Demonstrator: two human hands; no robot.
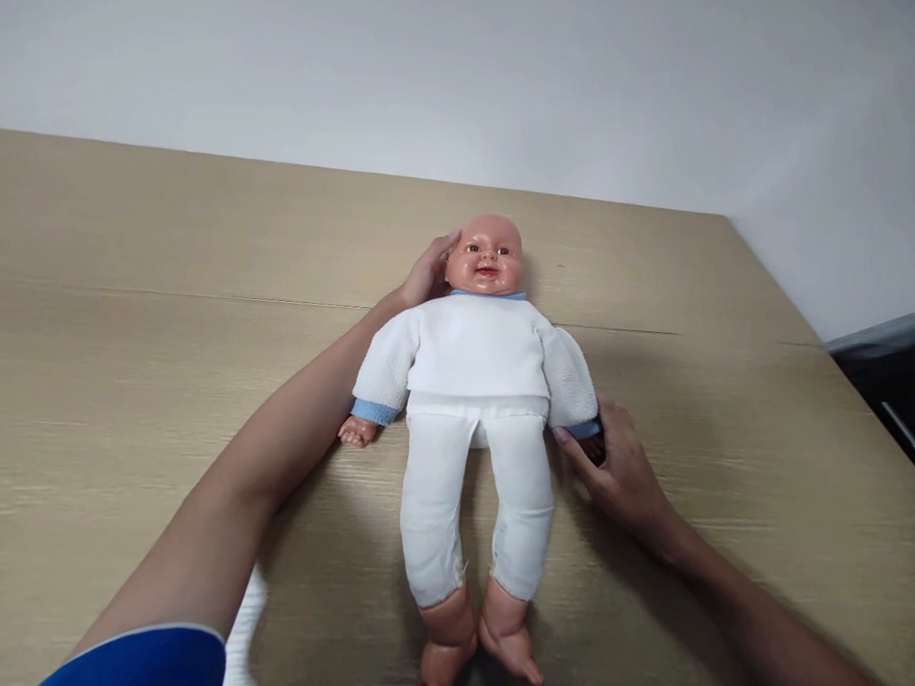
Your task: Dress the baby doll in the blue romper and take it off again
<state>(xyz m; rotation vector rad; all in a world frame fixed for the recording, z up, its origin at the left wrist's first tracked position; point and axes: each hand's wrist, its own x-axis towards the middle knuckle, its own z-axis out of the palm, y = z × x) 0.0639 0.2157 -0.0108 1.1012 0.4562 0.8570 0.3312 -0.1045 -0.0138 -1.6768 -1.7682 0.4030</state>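
A baby doll (477, 352) lies face up in the middle of the wooden table, its head toward the far edge. It has a bald plastic head, a white long-sleeved top with blue collar and cuffs, white leggings and bare feet. My left hand (427, 272) cups the left side of the doll's head, its fingers partly hidden behind it. My right hand (616, 468) grips the doll's arm at the blue cuff (583, 430) on the right, thumb in front and fingers behind. The doll's other hand (358, 432) rests beside my left forearm.
The wooden table (129, 394) has a thin seam running across it. Behind it stands a pale wall (448, 83). A dark object (898, 378) is beyond the table's right edge. Something white (244, 641) shows by my blue sleeve (131, 675) at the bottom left.
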